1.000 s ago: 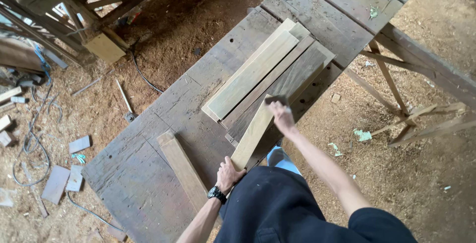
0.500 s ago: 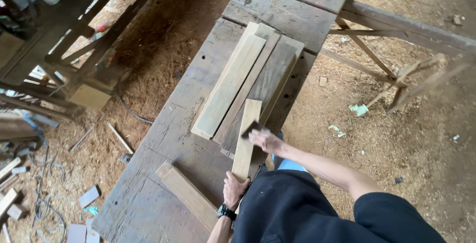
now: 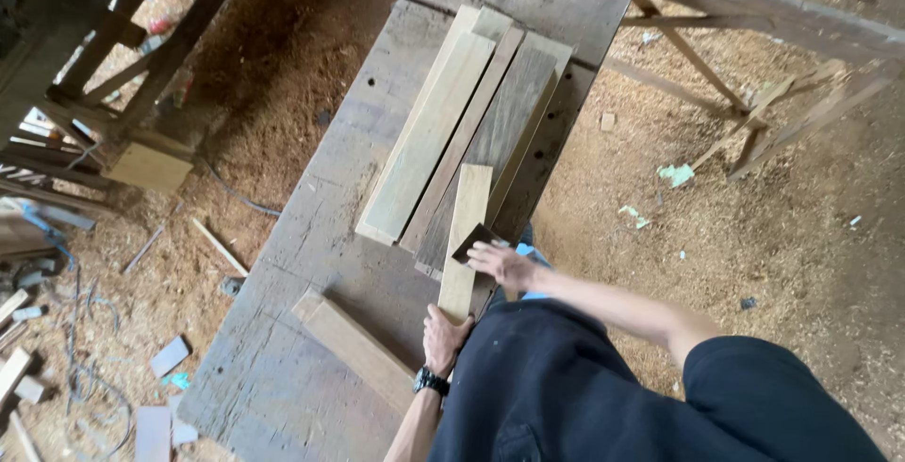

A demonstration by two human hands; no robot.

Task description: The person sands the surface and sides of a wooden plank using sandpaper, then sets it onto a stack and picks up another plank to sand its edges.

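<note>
Sanding a narrow pale wooden strip (image 3: 466, 240) lying lengthwise on the weathered grey plank worktop (image 3: 311, 236), beside stacked boards (image 3: 462, 132). Your left hand (image 3: 443, 330) is clamped around the strip's near end; your right hand (image 3: 500, 262) presses a dark sanding pad (image 3: 474, 240), fingers nearly flat. Judged best: stroke along the grain, keeping pressure even.

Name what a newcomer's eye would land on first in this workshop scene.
The weathered grey wooden workbench runs up the middle, a stack of long pale planks lying along it. Near its lower edge, the left hand steadies a short light wooden board while the right hand presses a small dark sanding piece against it.
</note>
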